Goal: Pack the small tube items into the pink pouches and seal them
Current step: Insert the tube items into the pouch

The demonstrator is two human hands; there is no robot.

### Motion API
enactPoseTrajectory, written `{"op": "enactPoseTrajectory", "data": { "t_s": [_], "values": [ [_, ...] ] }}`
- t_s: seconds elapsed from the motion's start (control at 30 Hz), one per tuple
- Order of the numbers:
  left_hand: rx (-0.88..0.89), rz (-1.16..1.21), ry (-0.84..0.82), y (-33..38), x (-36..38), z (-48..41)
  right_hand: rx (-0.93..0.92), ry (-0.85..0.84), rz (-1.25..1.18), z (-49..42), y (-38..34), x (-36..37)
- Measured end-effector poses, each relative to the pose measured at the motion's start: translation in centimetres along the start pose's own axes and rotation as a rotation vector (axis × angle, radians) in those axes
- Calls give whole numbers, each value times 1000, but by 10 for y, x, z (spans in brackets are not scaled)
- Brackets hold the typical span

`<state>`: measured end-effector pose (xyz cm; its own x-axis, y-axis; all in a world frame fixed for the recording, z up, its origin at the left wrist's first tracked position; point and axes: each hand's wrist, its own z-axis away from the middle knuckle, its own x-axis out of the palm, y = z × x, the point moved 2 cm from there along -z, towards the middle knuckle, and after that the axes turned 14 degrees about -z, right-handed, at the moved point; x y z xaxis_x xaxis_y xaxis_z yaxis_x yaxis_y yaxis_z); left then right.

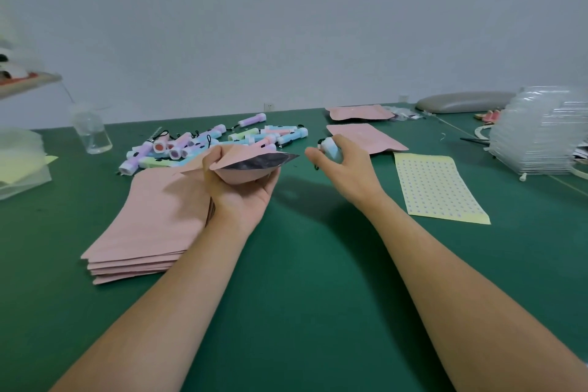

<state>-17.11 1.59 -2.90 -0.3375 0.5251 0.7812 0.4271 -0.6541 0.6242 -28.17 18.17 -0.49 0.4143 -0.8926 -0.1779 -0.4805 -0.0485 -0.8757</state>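
My left hand (241,191) grips a pink pouch (251,165) above the green table; its mouth gapes toward the right and shows a dark silvery lining. My right hand (343,165) holds a small pale blue and white tube (329,146) with a black cord, a short way right of the pouch mouth. A heap of several pastel tubes (206,143) lies on the table behind the pouch. A stack of flat pink pouches (149,229) lies under and left of my left forearm.
Two more pink pouches (375,137) lie behind my right hand. A yellow sheet of small stickers (436,188) lies to the right. A clear jar (92,130) stands at back left, clear plastic trays (541,130) at far right, translucent bags (22,162) at left edge.
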Motion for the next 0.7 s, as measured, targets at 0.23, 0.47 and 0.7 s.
{"op": "enactPoseTrajectory", "data": {
  "t_s": [0.23,0.47,0.7],
  "values": [
    [-6,19,9,0,-1,0,134,-144,-63,5,-4,6],
    [-10,7,-21,0,0,1,226,-170,-120,8,-14,9],
    [1,22,-18,1,0,2,-110,-88,-45,2,-31,5]
  ]
}}
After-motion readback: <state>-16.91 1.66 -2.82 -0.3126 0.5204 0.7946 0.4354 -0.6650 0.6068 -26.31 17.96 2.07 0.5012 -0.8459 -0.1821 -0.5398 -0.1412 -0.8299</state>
